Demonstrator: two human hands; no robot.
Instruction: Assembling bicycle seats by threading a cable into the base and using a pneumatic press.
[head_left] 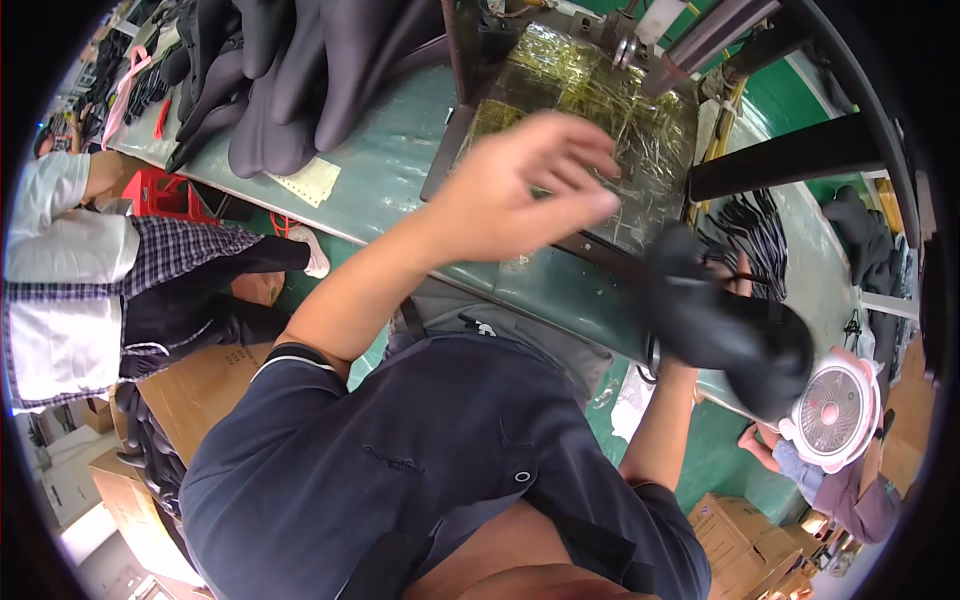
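Observed left hand [530,190] at one o'clock — loosely spread, blurred, seen over the near part of a tape-covered plate [640,135]. Observed right hand [738,278] at three o'clock — closed on a black item [735,335], with exact finger placement largely hidden. Located said item toward five o'clock from the plate, seen across the near edge of the table [390,140]; too blurred to identify. Found dark leg-shaped forms [285,90] at eleven o'clock, near a pale paper sheet [310,182]. Recorded black cords [765,245] between two and three; pink-and-white fan [828,412] at four.
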